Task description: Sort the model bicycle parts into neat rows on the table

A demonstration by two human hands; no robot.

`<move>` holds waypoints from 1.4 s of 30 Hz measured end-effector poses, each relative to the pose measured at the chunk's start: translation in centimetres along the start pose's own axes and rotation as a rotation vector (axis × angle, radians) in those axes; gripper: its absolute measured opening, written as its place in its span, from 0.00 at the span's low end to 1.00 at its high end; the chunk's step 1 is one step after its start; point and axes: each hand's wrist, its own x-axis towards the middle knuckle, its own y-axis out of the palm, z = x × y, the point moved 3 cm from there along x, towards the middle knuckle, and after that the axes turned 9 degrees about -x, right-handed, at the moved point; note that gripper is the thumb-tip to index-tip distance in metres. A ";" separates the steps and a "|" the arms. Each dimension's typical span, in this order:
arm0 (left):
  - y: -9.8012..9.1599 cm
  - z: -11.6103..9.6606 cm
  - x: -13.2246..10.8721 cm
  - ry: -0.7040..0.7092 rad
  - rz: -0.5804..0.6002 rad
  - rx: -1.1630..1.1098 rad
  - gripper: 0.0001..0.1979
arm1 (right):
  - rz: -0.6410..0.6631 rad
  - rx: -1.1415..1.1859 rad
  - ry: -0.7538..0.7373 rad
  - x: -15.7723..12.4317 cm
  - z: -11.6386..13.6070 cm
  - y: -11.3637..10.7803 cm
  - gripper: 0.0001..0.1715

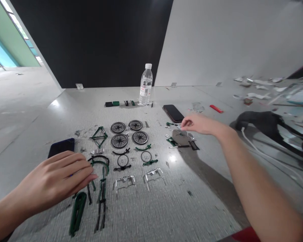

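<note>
My left hand [63, 174], its fingers pressed together, hovers over the left group of parts, beside dark curved fenders [101, 161] and a green-and-black fork [101, 201]; anything under it is hidden. My right hand [195, 123] reaches over a round grey disc [181, 137] with small parts about it; its fingertips are pinched, and what they hold is too small to name. Between the hands lie small spoked wheels [119, 140], a green frame [99, 136] and clear brackets [125, 182]. A long green part [77, 214] lies below my left hand.
A water bottle [145, 87] stands at the back. One phone [173, 113] lies behind my right hand, another [62, 147] beyond my left. A red object [216, 108], a black item with a white cable [262, 124] and plastic scraps [257, 95] are at right.
</note>
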 end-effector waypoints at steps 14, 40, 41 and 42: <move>0.2 0.0 -0.2 -0.005 0.003 0.001 0.11 | 0.245 0.109 0.050 1.1 1.6 2.2 0.12; 0.5 -0.1 -0.5 0.014 0.038 -0.013 0.05 | -0.260 -0.046 -0.262 2.2 10.3 3.6 0.23; 0.5 -0.1 -0.5 0.014 0.039 -0.011 0.06 | -0.231 -0.071 -0.274 1.8 10.2 3.7 0.24; 0.5 -0.1 -0.5 0.015 0.040 -0.008 0.06 | -0.206 -0.094 -0.278 1.4 10.2 3.8 0.25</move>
